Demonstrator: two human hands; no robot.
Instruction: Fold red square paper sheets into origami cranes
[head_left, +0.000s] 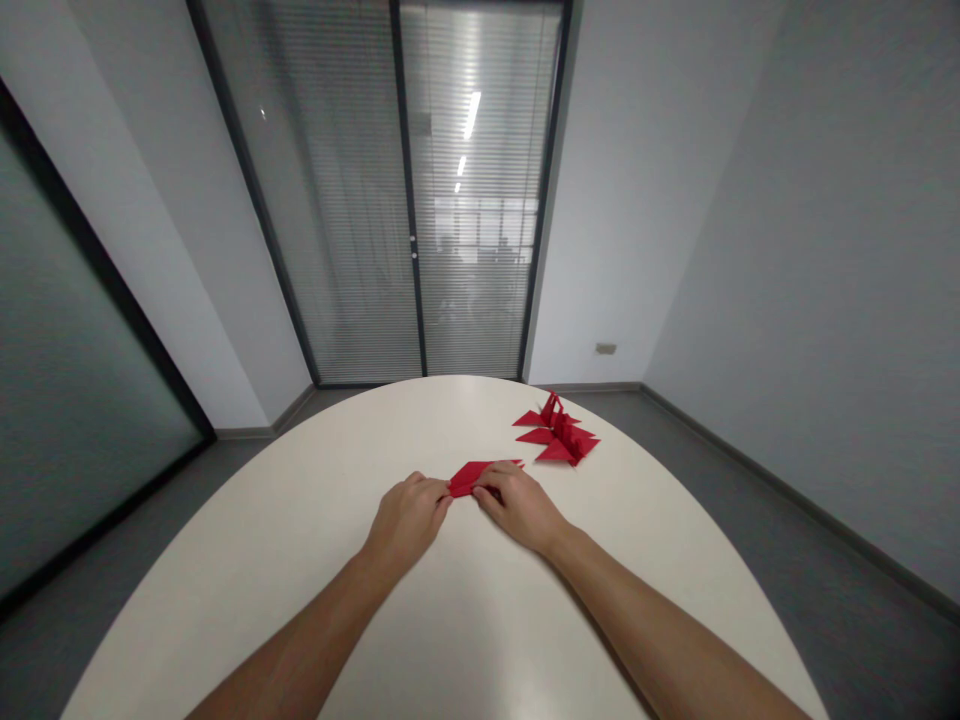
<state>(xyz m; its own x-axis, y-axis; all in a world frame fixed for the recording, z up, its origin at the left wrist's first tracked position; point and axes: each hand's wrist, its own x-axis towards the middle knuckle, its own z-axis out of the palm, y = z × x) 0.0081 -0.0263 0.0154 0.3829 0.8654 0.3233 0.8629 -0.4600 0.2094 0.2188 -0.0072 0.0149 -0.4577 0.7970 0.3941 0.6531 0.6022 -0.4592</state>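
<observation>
A partly folded piece of red paper (474,473) lies on the white table (315,520) in front of me. My left hand (409,518) pinches its near left end with fingers curled together. My right hand (521,505) presses down on the paper's right part with fingers bent over it. Both hands rest on the tabletop, close to each other.
Several finished red folded paper figures (559,432) lie in a small heap beyond my right hand, near the table's far right edge. Behind the rounded table stand glass doors with blinds (405,200), grey walls and a grey floor.
</observation>
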